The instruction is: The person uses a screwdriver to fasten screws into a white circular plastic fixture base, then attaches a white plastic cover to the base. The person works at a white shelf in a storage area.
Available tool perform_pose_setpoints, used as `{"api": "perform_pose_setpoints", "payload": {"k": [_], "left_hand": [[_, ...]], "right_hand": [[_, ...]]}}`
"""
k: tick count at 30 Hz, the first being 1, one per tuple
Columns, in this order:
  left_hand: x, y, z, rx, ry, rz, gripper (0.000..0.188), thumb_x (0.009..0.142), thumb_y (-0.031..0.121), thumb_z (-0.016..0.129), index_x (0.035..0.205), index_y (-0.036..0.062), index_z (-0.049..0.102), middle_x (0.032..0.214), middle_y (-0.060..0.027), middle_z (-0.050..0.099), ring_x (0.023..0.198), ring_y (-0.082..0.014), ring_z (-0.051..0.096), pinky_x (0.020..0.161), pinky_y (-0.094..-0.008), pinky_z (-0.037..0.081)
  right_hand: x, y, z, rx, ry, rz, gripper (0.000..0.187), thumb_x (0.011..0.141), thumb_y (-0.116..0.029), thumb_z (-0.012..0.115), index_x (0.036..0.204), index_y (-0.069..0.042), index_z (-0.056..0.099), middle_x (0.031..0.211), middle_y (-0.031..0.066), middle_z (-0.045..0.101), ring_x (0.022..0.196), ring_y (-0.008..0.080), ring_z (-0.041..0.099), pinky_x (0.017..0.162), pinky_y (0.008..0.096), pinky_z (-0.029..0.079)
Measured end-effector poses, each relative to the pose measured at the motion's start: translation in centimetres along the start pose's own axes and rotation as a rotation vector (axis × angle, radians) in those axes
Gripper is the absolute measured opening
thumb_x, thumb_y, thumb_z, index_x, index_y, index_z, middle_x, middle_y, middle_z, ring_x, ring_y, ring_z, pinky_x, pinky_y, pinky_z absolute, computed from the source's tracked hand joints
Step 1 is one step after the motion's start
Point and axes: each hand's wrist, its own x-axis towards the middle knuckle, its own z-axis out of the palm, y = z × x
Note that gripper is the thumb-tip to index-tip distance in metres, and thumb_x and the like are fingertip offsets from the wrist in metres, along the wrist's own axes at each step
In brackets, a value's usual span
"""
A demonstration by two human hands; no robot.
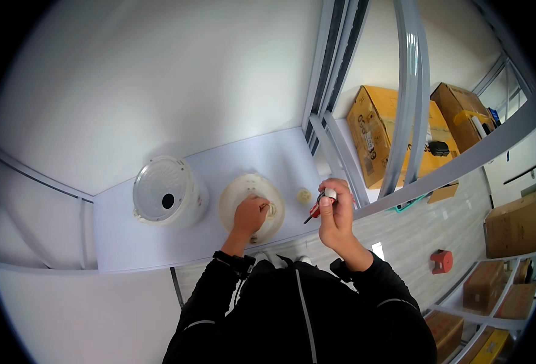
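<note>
A round, shallow cream-coloured part (pixel 226 209) lies on the white tabletop in front of me. Over its middle is my left hand (pixel 251 215), fingers pinched together beside a small raised ring; whatever is between the fingertips is hidden. To the right, my right hand (pixel 337 212) is raised near the table's edge and closed around a screwdriver (pixel 314 210) with a red handle, its dark shaft pointing down and left. A whitish piece (pixel 330 193) shows at the top of that grip, too small to name. Between the hands sits a small yellowish round part (pixel 304 195).
A white cylindrical housing (pixel 195 194) with a dark round hole in its top stands at the left of the table (pixel 128 249). Metal frame posts (pixel 408 91) rise at the right. Beyond them are cardboard boxes (pixel 371 139), a red stool (pixel 441 261) and shelving.
</note>
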Motion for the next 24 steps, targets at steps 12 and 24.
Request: {"api": "perform_pose_setpoints", "payload": {"k": [12,24], "left_hand": [[-1.1,1.2,0.4,0.161,-0.025,0.039,0.011,0.091,0.020,0.075,0.095,0.0115,0.079,0.105,-0.0096,0.071,0.092,-0.0352,0.071,0.079,-0.0483,0.058],[-1.0,0.5,0.9,0.138,0.084,-0.032,0.017,0.090,0.026,0.079,0.102,0.0151,0.081,0.096,-0.0080,0.073,0.086,-0.0334,0.072,0.075,-0.0463,0.058]], "right_hand": [[-0.4,0.4,-0.4,0.057,0.001,0.051,0.028,0.113,-0.016,0.055,0.137,-0.001,0.053,0.130,0.0137,0.051,0.081,0.0122,0.058,0.070,0.0267,0.052],[-0.4,0.8,-0.9,0.054,0.004,0.073,0.028,0.113,-0.016,0.055,0.136,-0.001,0.054,0.128,0.0127,0.051,0.080,0.0118,0.056,0.069,0.0259,0.051]]}}
